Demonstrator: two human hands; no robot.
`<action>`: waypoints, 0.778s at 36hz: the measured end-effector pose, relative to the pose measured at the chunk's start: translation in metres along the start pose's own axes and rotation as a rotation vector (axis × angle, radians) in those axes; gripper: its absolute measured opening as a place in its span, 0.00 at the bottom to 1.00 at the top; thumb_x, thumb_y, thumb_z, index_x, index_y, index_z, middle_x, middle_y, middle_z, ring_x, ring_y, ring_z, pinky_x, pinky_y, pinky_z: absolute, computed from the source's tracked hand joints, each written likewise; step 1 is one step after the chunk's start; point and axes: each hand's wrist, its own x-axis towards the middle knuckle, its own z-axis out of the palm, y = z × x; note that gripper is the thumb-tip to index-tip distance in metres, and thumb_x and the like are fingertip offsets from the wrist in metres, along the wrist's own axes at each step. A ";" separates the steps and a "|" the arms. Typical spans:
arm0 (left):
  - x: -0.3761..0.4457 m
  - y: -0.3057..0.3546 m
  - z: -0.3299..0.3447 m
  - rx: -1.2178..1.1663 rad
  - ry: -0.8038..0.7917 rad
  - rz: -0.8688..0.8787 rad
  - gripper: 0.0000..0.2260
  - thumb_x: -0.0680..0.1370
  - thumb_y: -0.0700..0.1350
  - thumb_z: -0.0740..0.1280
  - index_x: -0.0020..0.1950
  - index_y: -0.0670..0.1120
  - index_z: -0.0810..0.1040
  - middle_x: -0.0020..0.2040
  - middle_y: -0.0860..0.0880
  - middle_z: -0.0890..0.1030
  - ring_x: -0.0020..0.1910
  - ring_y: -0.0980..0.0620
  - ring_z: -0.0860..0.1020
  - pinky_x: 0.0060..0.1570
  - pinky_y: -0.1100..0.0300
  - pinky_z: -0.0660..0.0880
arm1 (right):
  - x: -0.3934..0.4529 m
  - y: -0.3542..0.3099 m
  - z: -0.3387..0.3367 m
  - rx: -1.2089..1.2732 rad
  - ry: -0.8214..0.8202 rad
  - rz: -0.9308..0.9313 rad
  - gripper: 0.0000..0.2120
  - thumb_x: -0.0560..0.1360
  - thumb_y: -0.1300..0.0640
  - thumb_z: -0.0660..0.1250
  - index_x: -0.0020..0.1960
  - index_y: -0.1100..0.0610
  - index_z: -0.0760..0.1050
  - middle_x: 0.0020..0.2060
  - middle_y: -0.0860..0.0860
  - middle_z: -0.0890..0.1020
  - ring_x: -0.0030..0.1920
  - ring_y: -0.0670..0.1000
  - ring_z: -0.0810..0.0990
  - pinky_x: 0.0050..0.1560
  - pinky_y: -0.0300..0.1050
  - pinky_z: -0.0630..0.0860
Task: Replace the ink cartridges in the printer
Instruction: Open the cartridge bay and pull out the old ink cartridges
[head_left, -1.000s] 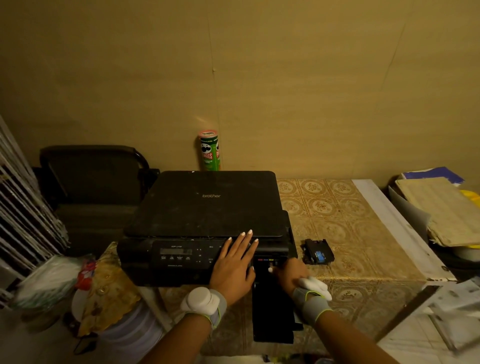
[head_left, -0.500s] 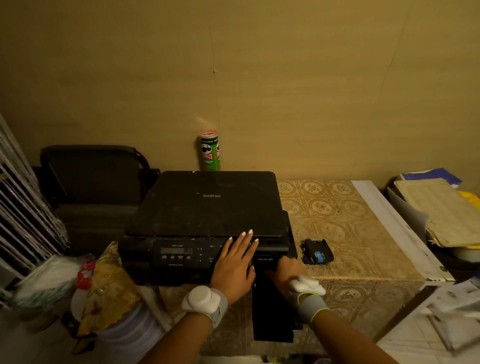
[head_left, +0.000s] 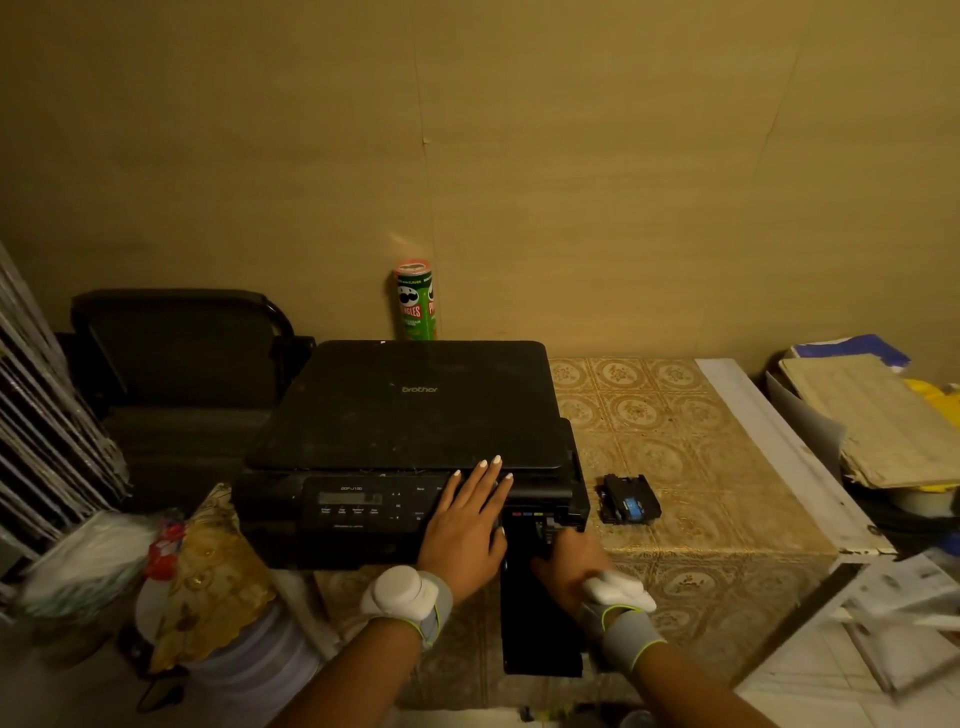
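A black Brother printer (head_left: 415, 415) sits on the patterned table (head_left: 691, 467). My left hand (head_left: 467, 525) lies flat, fingers spread, on the printer's front edge beside the control panel. The printer's cartridge bay (head_left: 535, 519) is at its front right, with small colour marks above it. The bay's black cover (head_left: 540, 629) hangs down open. My right hand (head_left: 571, 566) reaches into the bay with curled fingers; their tips are hidden in the dark opening. A loose ink cartridge (head_left: 631, 504) with a blue label lies on the table right of the printer.
A green crisps can (head_left: 414, 301) stands against the wall behind the printer. A dark chair (head_left: 176, 353) is at the left, with bags and a bucket (head_left: 208, 587) below it. Stacked papers (head_left: 878, 415) lie at the right.
My right hand has shifted slightly left and deeper into the cartridge bay, so its fingertips no longer show. My left hand has stayed flat on the printer.
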 end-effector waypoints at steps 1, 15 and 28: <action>0.000 0.000 0.000 0.002 -0.001 0.000 0.27 0.78 0.49 0.54 0.76 0.51 0.49 0.78 0.52 0.45 0.72 0.56 0.34 0.71 0.56 0.30 | -0.003 0.001 0.000 0.002 -0.006 -0.004 0.15 0.73 0.52 0.65 0.55 0.60 0.78 0.52 0.59 0.83 0.51 0.58 0.81 0.48 0.47 0.77; 0.000 0.002 -0.010 -0.044 -0.064 0.011 0.27 0.78 0.48 0.58 0.75 0.54 0.52 0.78 0.51 0.44 0.77 0.53 0.42 0.74 0.54 0.37 | -0.031 0.018 -0.017 -0.033 0.033 -0.085 0.13 0.72 0.51 0.66 0.52 0.58 0.79 0.49 0.57 0.84 0.49 0.57 0.82 0.45 0.45 0.77; 0.008 0.008 -0.025 -0.141 -0.047 0.031 0.26 0.78 0.42 0.57 0.75 0.52 0.54 0.77 0.55 0.53 0.76 0.58 0.50 0.74 0.58 0.37 | -0.042 0.012 -0.067 -0.071 0.029 -0.272 0.15 0.72 0.50 0.66 0.31 0.46 0.63 0.30 0.44 0.70 0.31 0.45 0.70 0.28 0.36 0.62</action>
